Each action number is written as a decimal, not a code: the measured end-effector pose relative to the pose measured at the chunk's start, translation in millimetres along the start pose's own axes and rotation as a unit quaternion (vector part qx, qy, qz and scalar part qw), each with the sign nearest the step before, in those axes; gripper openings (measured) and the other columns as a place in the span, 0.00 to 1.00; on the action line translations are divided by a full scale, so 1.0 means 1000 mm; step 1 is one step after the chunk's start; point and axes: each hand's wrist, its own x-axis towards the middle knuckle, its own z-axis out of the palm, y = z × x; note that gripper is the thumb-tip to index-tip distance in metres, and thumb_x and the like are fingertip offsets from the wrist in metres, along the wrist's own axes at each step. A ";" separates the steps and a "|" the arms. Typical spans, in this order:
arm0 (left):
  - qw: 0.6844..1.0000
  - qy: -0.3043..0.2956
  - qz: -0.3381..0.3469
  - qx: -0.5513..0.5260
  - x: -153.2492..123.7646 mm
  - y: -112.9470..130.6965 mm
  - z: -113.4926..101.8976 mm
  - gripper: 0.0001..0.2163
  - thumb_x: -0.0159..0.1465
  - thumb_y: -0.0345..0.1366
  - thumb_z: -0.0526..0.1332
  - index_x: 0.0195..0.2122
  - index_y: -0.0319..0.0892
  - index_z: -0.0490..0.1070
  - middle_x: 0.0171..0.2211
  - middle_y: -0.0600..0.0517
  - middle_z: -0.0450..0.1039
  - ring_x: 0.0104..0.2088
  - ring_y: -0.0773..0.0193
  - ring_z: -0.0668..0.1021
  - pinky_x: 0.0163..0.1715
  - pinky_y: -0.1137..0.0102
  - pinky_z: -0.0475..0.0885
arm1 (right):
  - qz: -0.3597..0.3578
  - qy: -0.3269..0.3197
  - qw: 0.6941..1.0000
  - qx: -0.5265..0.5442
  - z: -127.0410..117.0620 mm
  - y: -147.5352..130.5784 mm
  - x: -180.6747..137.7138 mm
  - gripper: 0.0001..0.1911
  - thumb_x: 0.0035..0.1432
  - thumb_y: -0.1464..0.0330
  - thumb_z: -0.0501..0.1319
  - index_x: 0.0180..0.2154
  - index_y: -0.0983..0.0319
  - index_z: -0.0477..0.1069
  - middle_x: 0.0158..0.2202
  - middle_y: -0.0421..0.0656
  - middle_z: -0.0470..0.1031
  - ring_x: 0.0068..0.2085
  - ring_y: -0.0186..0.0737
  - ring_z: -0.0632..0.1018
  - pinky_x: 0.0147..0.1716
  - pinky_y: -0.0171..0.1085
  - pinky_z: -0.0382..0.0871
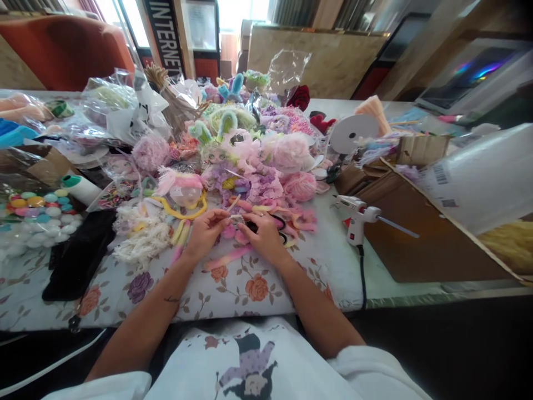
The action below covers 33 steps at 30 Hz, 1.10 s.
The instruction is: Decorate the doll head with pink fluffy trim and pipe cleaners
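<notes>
My left hand (207,232) is closed, its thumb and fingertips pinched on a small whitish piece (237,219). From the other side my right hand (266,238) grips the same piece between thumb and fingers. A thin pale strip sticks up beside it; its exact kind is too small to make out. Black scissor handles (283,238) show just past my right hand. Pink and yellow fuzzy strips (228,258) lie under and around both hands. White fluffy yarn (139,239) rests to the left, and a pink yarn ball (298,186) sits beyond my right hand.
A white glue gun (356,219) with a black cord stands at right, beside a cardboard box (433,233). A black pouch (81,253) and a bag of colourful pompoms (41,216) lie left. Yarn, plush pieces and plastic bags pile up behind; a white spool (343,133) stands among them.
</notes>
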 end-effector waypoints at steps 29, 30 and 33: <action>0.998 0.039 -0.019 0.038 -0.015 0.011 0.016 0.13 0.58 0.45 0.65 0.29 0.39 0.75 0.24 0.53 0.73 0.24 0.68 0.70 0.24 0.73 0.65 | 0.104 0.029 0.982 0.152 0.010 -0.026 -0.009 0.10 0.58 0.64 0.60 0.27 0.61 0.69 0.23 0.39 0.71 0.24 0.35 0.70 0.24 0.34 0.63; 0.999 0.026 -0.029 0.020 -0.013 0.011 0.015 0.13 0.58 0.46 0.65 0.30 0.39 0.75 0.25 0.53 0.73 0.24 0.68 0.70 0.24 0.73 0.65 | 0.107 0.033 0.981 0.160 0.009 -0.027 -0.009 0.10 0.58 0.64 0.60 0.27 0.61 0.69 0.23 0.39 0.71 0.24 0.35 0.70 0.24 0.34 0.63; 0.999 -0.009 -0.048 -0.007 -0.011 0.011 0.009 0.14 0.56 0.46 0.67 0.32 0.38 0.76 0.25 0.53 0.73 0.24 0.69 0.69 0.24 0.74 0.64 | 0.114 0.026 0.976 0.184 0.007 -0.028 -0.008 0.10 0.57 0.64 0.61 0.26 0.61 0.69 0.22 0.38 0.70 0.24 0.34 0.69 0.24 0.34 0.63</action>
